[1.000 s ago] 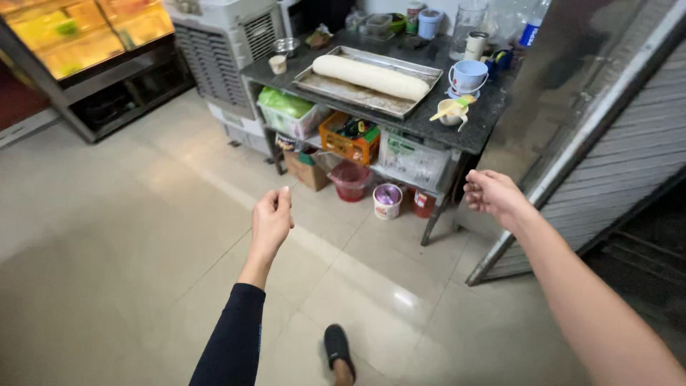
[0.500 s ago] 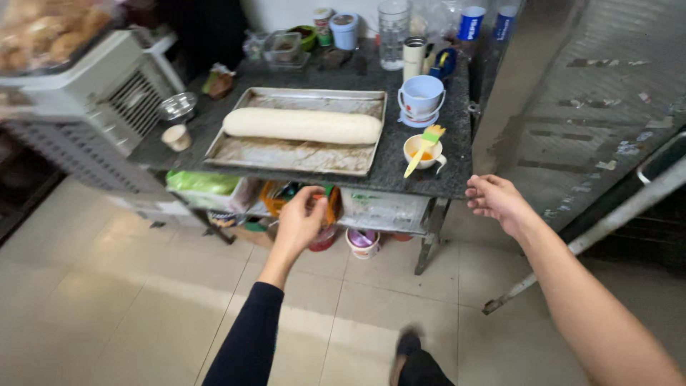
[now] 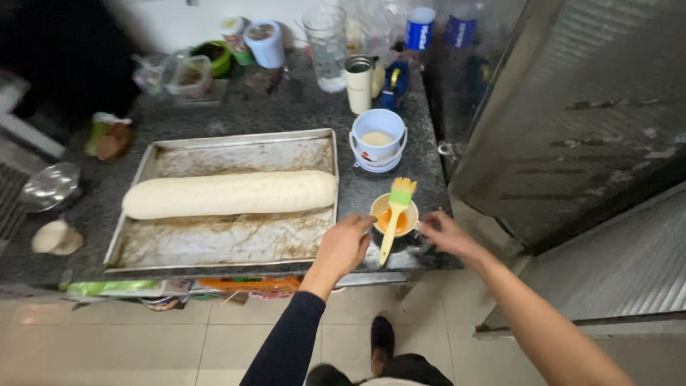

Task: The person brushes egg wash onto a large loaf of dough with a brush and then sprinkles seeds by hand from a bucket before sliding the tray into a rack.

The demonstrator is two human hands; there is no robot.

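A long pale log of dough [image 3: 229,194] lies across a worn metal baking tray [image 3: 221,246] on a dark stone counter. To the tray's right stands a small bowl of orange liquid [image 3: 394,216] with a yellow-bristled brush [image 3: 395,214] resting in it. My left hand [image 3: 344,246] reaches toward the bowl's left side, fingers curled, just short of the brush handle. On the bowl's right side my right hand [image 3: 444,234] hovers at the counter edge with fingertips close to the rim. Neither hand holds anything.
A blue-rimmed white bucket of pale liquid [image 3: 377,140] stands behind the bowl. Cups, jars and a clear jug [image 3: 327,47] crowd the back of the counter. A small cup [image 3: 53,238] and a metal lid [image 3: 48,186] sit at the left. A grey metal wall [image 3: 572,107] rises on the right.
I have walked up to the counter, which now fills the view. Both hands have come forward from mid-air to either side of the small bowl with the brush.
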